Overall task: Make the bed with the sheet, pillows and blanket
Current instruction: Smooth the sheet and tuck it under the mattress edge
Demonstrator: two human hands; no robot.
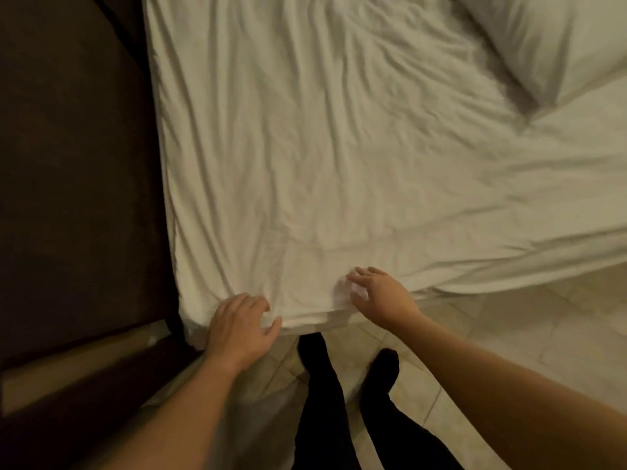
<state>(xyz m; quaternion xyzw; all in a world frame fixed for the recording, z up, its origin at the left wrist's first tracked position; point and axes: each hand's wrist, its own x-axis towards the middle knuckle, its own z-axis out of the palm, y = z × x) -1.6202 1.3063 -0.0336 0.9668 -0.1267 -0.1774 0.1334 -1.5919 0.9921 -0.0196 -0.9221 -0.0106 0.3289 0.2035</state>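
Observation:
A wrinkled white sheet (322, 147) covers the bed and fills most of the view. My left hand (241, 327) grips the sheet's near edge at the bed's corner, fingers curled into the cloth. My right hand (376, 296) lies a little to the right on the same edge, fingers bent and bunching a fold of cloth. A white pillow (556, 45) lies at the top right. On the right, part of the white bedding (529, 232) hangs over the bed's side toward the floor.
Dark wooden furniture (74, 164) runs close along the bed's left side. A pale tiled floor (509, 334) lies to the right and below. My legs in black (325, 401) stand on the tiles against the bed's edge.

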